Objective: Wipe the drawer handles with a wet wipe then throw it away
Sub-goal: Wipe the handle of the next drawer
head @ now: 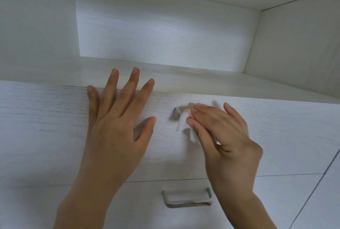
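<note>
1. The left hand (117,118) lies flat against the white wood-grain upper drawer front (46,127). Its grip is apart, with the fingers straight and spread, the tips reaching the drawer's top edge, and nothing held
2. The right hand (226,137), to the right of the left one, has its grip clamped on a crumpled white wet wipe (184,124), pinched between thumb and fingers; this hand is blurred
3. The wipe is pressed on the upper grey metal handle (175,114) in the middle of that drawer front. Only the handle's left end shows clear of wipe and fingers, and a loose corner of the wipe hangs below the fingers
4. Lower down, the white lower drawer front (139,210) carries the lower grey metal bar handle (185,202), well apart from both hands, with a reddish-brown mark at its right end
5. Above the drawers and farther back is a white open shelf recess (165,32)
6. At the lower right are pale tiles with dark joints (322,201)
</note>
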